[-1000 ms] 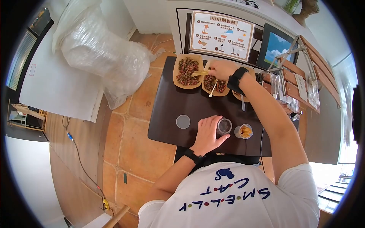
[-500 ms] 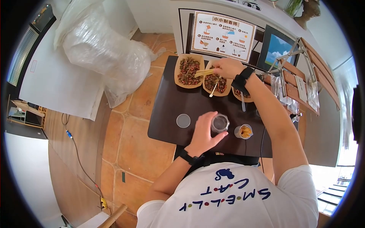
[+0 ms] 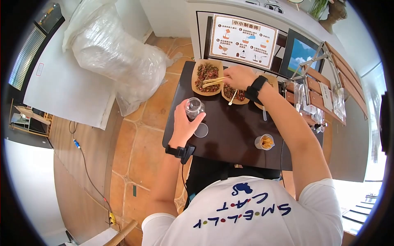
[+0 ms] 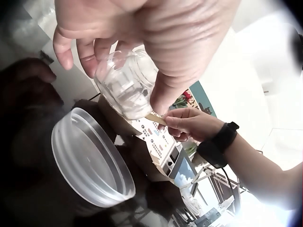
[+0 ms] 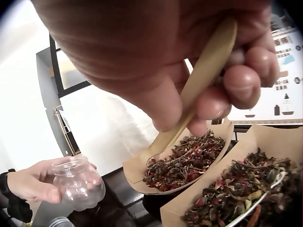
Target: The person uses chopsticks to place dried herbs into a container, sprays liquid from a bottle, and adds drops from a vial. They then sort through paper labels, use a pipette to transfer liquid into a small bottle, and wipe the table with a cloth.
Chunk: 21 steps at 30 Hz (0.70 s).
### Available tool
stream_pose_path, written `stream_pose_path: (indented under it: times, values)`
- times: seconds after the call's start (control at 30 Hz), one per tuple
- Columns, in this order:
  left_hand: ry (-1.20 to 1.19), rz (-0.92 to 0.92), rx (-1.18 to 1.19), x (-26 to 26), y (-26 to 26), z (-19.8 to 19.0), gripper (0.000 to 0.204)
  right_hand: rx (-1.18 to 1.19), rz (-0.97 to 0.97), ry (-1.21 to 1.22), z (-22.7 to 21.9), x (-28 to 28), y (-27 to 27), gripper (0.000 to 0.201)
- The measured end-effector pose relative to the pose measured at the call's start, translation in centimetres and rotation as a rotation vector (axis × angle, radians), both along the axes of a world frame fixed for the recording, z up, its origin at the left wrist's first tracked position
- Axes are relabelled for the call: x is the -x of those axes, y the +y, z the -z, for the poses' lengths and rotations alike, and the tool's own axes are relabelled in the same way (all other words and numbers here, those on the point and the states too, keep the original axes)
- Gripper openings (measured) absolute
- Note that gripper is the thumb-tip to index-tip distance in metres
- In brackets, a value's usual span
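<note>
My left hand (image 3: 184, 125) holds a clear rounded jar (image 3: 194, 107), its mouth open, thumb on one side and fingers round the other. In the right wrist view the jar (image 5: 79, 184) looks empty. A round translucent lid (image 3: 201, 130) lies on the table just below the jar; the left wrist view shows its raised rim (image 4: 92, 158). Between thumb and fingers, my right hand (image 3: 241, 77) pinches pale wooden tongs (image 5: 203, 71). Their tips reach into the left paper tray (image 5: 135, 177), at the dried red and green petals and leaves (image 5: 189, 161).
A second paper tray (image 5: 170, 213) of dried flowers holds a white-ended stick (image 3: 232, 98). Beside it, a third tray lies partly under my right forearm, a clear handle (image 3: 264, 115) sticking out. A cup (image 3: 258, 144) of yellow pieces stands right; an instruction board (image 3: 244, 41) stands behind.
My left hand has carried the jar leftward and up toward the left tray, past the lid. The right hand has shifted slightly, and the tongs' tips now lie over that tray's contents.
</note>
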State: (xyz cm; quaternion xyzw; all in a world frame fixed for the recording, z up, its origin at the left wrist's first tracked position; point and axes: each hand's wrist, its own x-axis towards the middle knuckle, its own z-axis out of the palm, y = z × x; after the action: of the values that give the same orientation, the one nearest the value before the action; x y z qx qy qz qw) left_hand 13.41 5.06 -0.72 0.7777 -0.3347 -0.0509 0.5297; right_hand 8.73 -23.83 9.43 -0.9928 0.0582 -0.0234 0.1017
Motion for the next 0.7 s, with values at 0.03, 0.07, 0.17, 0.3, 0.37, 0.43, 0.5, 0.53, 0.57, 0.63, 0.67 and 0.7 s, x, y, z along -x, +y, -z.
stream_pose_path:
  times: [0.03, 0.07, 0.17, 0.3, 0.37, 0.43, 0.5, 0.53, 0.57, 0.63, 0.67, 0.7]
  values:
    - [-0.041, -0.005, -0.042, -0.2, 0.0, -0.1, 0.068, 0.004, 0.003, 0.006, -0.5, -0.1, 0.7, 0.023]
    - [-0.082, -0.011, -0.084, -0.4, -0.1, -0.1, 0.069, 0.007, 0.005, 0.012, -0.8, -0.3, 1.3, 0.022]
    - [-0.055, -0.002, -0.085, -1.2, -0.4, 0.4, 0.071, 0.059, -0.026, -0.036, 0.2, -1.4, 2.2, 0.023]
    - [-0.012, -0.002, -0.063, -2.0, -0.9, 1.0, 0.07, 0.097, -0.048, -0.033, 1.0, -2.0, 2.4, 0.024]
    - [0.01, 0.01, -0.054, -2.2, -1.1, 0.8, 0.07, 0.129, 0.005, 0.066, 0.5, -1.5, 1.8, 0.022]
    - [0.097, 0.03, -0.024, -2.3, -1.1, 0.5, 0.071, 0.114, 0.037, 0.068, -0.3, -0.9, 1.3, 0.022]
    - [0.185, 0.054, 0.008, -2.2, -1.2, 0.2, 0.073, 0.118, 0.105, 0.087, -1.4, -0.3, 1.1, 0.023]
    - [0.121, 0.043, -0.032, -2.3, -1.2, 0.3, 0.071, 0.121, 0.106, 0.086, -1.8, -0.1, 1.0, 0.023]
    - [0.054, 0.03, -0.071, -2.5, -1.4, 0.2, 0.068, 0.099, 0.107, 0.074, -2.1, 0.1, 0.8, 0.023]
    - [0.034, 0.016, -0.07, -2.9, -1.7, 0.9, 0.068, 0.074, 0.115, 0.069, -2.3, 0.3, 0.5, 0.024]
    - [0.019, 0.004, -0.072, -3.0, -1.8, 1.4, 0.068, 0.074, 0.114, 0.067, -2.2, 0.4, 0.4, 0.024]
    - [0.018, 0.002, -0.073, -3.2, -1.9, 1.9, 0.068, 0.063, 0.114, 0.078, -2.2, 0.4, 0.3, 0.024]
